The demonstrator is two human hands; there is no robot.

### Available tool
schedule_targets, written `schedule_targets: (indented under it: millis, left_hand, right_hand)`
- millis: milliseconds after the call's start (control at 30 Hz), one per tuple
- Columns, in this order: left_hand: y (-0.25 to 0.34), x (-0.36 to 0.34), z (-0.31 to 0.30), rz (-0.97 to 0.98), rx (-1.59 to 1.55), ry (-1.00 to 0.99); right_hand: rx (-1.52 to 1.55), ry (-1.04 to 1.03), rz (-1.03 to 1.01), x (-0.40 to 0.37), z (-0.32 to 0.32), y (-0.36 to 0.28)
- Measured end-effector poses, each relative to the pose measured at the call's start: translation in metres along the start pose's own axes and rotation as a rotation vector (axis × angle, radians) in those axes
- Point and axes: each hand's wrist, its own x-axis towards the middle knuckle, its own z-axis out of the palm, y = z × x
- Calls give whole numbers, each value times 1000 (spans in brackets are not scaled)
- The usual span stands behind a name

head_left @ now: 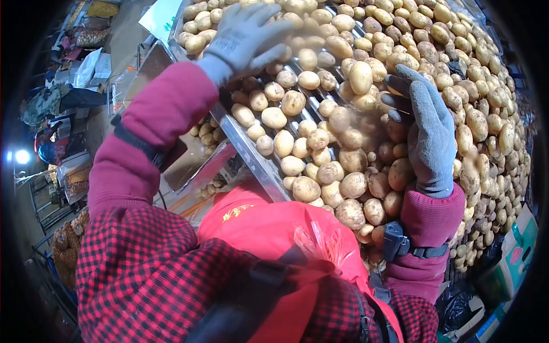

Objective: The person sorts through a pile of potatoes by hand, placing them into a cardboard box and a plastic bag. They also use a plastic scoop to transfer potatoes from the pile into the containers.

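Many potatoes (293,103) lie over a metal slatted rack (311,108), with bare slats showing between some of them. My left hand (243,43), in a grey glove, is over the potatoes at the rack's upper left, palm down with its fingers spread. In a matching glove, my right hand (429,128) stands on edge at the right side of the loose potatoes, its stretched fingers pointing up and left. Its dark palm side faces the potatoes near it. Neither hand is closed around a potato.
A dense potato heap (480,131) spreads along the right. The rack's metal edge (251,151) runs along its left side. Cardboard boxes (154,74) stand left of it. A green carton (509,263) and black plastic bag (457,303) sit lower right. Another person (63,103) is far left.
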Motion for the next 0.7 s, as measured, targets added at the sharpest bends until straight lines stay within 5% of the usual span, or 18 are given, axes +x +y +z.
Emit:
schedule_targets:
  millis: [67, 233, 300, 600, 700]
  left_hand:
    - [23, -18, -7, 54, -80, 115]
    - [120, -69, -38, 304, -452, -238]
    - [143, -61, -31, 376, -505, -219]
    - [46, -36, -5, 67, -161, -266]
    - [28, -25, 6, -114, -68, 44]
  right_hand:
    - [43, 57, -9, 1, 2, -2]
    - [6, 36, 44, -2, 3, -4]
    - [15, 49, 53, -3, 5, -8]
    - [81, 89, -50, -1, -1, -3]
    - [101, 145, -67, -3, 3, -3]
